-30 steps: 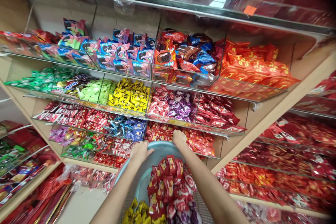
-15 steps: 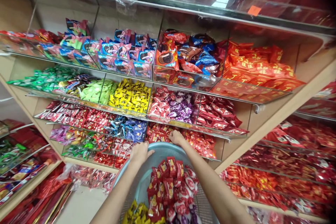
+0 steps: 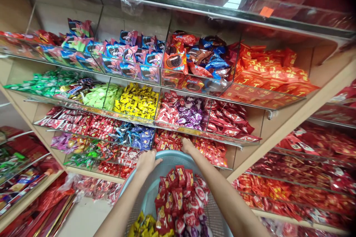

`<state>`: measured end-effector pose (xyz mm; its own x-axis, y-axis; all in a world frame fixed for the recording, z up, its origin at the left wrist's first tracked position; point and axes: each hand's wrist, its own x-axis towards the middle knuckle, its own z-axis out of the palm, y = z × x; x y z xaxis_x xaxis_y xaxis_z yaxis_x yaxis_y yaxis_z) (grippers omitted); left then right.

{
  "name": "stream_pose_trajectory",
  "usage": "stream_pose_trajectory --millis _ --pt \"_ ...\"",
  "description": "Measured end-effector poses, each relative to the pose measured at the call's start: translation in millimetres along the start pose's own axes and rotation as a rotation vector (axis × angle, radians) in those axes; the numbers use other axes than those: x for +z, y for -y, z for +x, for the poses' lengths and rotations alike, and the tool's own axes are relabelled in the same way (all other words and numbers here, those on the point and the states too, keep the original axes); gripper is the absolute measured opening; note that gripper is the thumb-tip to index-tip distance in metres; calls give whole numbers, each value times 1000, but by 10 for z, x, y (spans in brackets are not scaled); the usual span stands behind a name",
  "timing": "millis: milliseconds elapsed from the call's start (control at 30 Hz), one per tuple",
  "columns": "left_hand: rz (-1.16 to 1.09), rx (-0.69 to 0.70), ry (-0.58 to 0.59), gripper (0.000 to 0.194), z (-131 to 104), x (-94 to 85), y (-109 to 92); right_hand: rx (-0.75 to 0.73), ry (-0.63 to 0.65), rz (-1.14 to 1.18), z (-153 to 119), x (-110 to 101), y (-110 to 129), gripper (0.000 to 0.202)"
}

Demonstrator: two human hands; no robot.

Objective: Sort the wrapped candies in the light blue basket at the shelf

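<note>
My left hand (image 3: 147,162) grips the rim of a light blue mesh basket (image 3: 164,154), thumb on the inner side. Red-wrapped candies (image 3: 176,198), red-and-white candies (image 3: 200,192), yellow-wrapped candies (image 3: 144,226) and some purple ones lie in the basket. Just past its far rim, my right hand (image 3: 187,146) is down at the red-wrapped candies (image 3: 168,139) in a low shelf compartment. Its fingertips are hidden, so whether it holds any candy does not show.
Tiered shelves with clear dividers rise ahead, holding blue-pink cookie packets (image 3: 114,51), orange-red packets (image 3: 267,66), green candies (image 3: 41,83) and yellow candies (image 3: 136,100). Glass shelf edges overhang the hands. More red packets (image 3: 300,170) fill a rack at right.
My right hand has dipped slightly, its fingers now less visible among the red candies. The left hand keeps its hold on the basket rim. The view has shifted slightly.
</note>
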<state>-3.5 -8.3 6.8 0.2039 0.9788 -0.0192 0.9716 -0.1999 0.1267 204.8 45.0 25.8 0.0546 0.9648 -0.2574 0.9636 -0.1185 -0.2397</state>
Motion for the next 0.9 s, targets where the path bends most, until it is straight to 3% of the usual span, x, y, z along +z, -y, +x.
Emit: stream_pose_trajectory --millis 267,667,900 --pt "7 4 -27 44 14 40 15 -50 78 -27 61 25 -19 27" --pt "9 3 -26 47 27 63 19 -234 -56 95 95 -175 -87 16" --pt "13 5 -35 45 18 59 17 -105 -181 157 147 88 -33 24"
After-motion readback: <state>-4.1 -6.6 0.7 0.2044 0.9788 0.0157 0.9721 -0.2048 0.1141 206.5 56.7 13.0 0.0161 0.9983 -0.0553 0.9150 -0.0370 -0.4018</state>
